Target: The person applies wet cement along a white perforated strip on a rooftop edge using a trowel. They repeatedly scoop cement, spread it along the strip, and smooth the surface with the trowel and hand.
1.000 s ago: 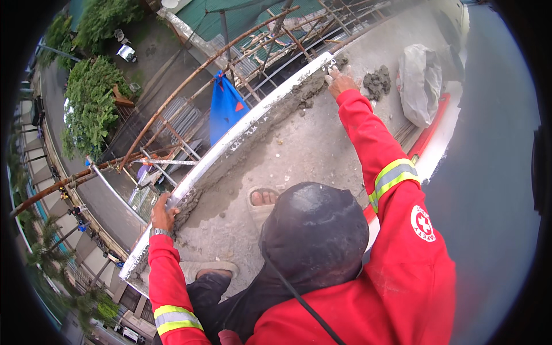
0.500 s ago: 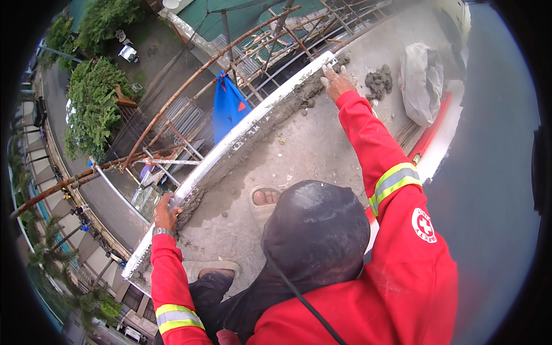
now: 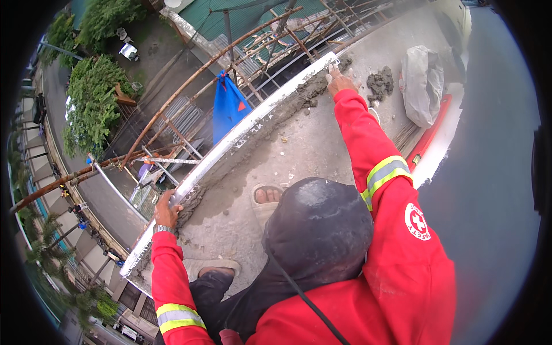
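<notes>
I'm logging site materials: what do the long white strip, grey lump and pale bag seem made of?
White strip: possibly painted wood or metal; its face looks smooth, with grey smears.
Grey lump: probably wet mortar, matte and coarse, judging by its clumpy surface.
Pale bag: likely plastic, given its creases; woven sacking isn't ruled out.

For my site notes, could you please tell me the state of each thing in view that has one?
White strip: flecked with grey
Left hand: on the strip
Right hand: at the strip's far end
Mortar band: rough, damp-looking
Mortar heap: unspread
Plastic bag: crumpled
Blue cloth: hanging
Red bar: partly hidden
Sandals: worn
</notes>
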The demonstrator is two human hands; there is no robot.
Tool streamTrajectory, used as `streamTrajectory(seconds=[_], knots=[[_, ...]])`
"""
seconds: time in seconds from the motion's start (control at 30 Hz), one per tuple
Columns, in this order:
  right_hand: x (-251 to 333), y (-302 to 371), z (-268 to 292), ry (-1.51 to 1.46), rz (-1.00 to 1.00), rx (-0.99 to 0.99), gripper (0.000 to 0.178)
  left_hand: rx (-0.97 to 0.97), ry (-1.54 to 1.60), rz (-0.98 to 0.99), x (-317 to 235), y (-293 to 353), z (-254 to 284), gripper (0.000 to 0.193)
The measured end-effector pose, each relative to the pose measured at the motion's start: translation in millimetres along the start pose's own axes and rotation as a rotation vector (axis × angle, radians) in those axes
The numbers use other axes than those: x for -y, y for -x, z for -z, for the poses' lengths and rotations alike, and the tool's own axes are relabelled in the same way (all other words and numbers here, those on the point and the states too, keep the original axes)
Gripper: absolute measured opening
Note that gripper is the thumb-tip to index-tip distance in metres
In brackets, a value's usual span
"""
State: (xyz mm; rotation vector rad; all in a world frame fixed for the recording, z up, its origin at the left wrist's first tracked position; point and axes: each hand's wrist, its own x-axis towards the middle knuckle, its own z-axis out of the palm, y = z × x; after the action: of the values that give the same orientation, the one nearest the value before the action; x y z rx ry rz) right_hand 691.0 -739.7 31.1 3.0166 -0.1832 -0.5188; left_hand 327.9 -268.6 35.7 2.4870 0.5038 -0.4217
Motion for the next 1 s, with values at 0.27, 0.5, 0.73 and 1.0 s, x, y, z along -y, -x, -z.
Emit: streamTrajectory(seconds=[0.27, 0.5, 0.73, 1.0], knots=[[-14, -9, 11, 0.067, 0.081, 0.032, 0.044, -0.001, 0.052, 0.006, -3, 0, 1, 0.05], [-9, -10, -9, -0.082, 0.143, -0.014, 0.039, 0.024, 0.007, 0.015, -5, 0, 3, 0.05], [15, 36, -22, -0.028, 0.27, -0.11, 0.043, 0.011, 0.008, 0.009, -1, -1, 0, 0.05], [24, 53, 0, -0.208, 0.358, -0.211, 0.033, -0.004, 0.054, -0.033, -3, 0, 2, 0.051]])
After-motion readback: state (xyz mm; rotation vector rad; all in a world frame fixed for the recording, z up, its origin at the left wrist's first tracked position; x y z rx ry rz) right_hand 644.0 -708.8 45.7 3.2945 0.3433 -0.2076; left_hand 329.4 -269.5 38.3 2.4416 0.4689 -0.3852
